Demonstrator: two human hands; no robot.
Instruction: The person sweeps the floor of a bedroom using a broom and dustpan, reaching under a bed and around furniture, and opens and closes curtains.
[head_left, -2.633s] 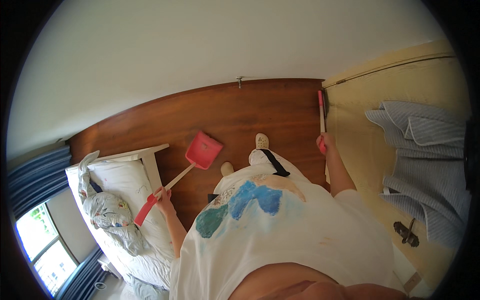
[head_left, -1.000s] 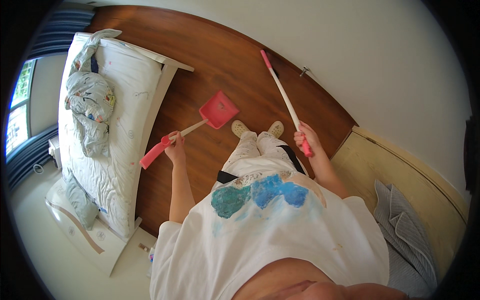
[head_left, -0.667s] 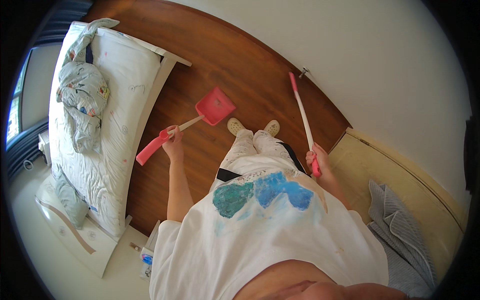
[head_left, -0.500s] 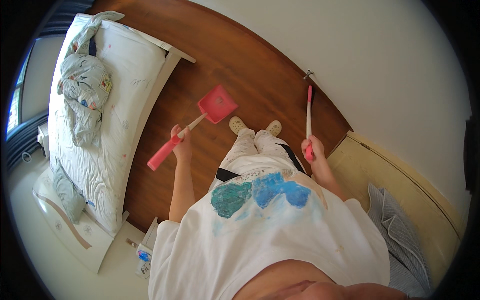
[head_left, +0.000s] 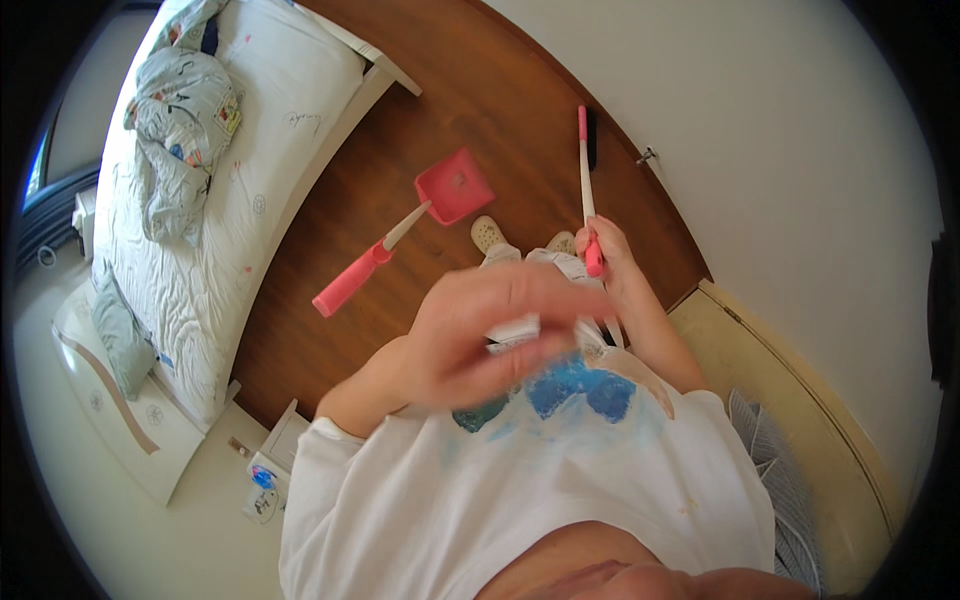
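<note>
My left hand is raised in front of my shirt, somewhat blurred, its thumb and fingers apart with nothing between them. Beyond it, clear of the hand, a pink dustpan stands on the wood floor with its long white-and-pink handle sticking up unheld. My right hand is closed around the pink grip of a small broom. The broom's handle is white in the middle and pink at the far end, where dark bristles show beside it.
A bed with a white sheet and a crumpled quilt stands on the left. A pale wooden cabinet is at the right, with grey striped cloth. A door stop sticks out of the white wall. My clogs are near the dustpan.
My left hand has let go of the dustpan's handle and come up toward my chest. My right hand has moved the broom a little left and farther away. The view has shifted.
</note>
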